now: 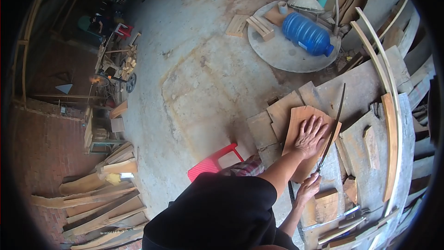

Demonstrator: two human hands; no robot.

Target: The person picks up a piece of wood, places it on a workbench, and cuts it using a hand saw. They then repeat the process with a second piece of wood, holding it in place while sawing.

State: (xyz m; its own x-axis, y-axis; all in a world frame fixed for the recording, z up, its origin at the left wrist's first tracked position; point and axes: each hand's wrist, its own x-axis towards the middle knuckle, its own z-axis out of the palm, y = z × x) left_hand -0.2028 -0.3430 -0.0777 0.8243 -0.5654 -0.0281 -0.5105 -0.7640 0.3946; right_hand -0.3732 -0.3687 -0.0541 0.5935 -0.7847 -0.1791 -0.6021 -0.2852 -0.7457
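My left hand (pixel 311 138) lies flat with fingers spread on a reddish-brown wooden board (pixel 294 129). Closed around the handle of a saw, my right hand (pixel 308 189) is at the near side of that board. The saw's long, narrow dark blade (pixel 334 132) slants up and away from my fist, crossing the board's right part just beside my left fingertips. Beneath the board are flat grey-brown planks (pixel 284 109). A small wood block (pixel 326 205) sits to the right of my right hand.
A red plastic stool (pixel 210 161) stands by my legs. Beyond the planks, a blue water jug (pixel 307 34) lies on a round slab (pixel 270 58). Long wooden strips (pixel 391 146) run along the right side. Stacked offcuts (pixel 104 199) line the left of the concrete floor (pixel 203 78).
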